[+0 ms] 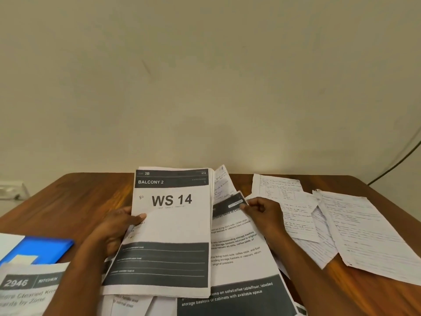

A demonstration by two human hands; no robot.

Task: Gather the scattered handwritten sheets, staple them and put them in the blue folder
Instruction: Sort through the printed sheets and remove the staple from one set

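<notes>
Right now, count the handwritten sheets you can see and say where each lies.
At least 4, more may be hidden. One handwritten sheet pokes out behind the WS 14 stack; one by the table's far edge; one beside the right hand; one farthest right.

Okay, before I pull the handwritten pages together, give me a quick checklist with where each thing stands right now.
1. Handwritten sheets in sight: ok, they lie spread on the right side of the table.
2. Hands free to gather them: not ok. The left hand holds the WS 14 printed stack; the right hand pinches a printed sheet.
3. Handwritten pages separated from printed ones: not ok, one handwritten page sits behind the printed stack.
4. Blue folder at hand: ok, at the left, partly under paper.
5. Stapler located: cannot tell, none in view.
</notes>
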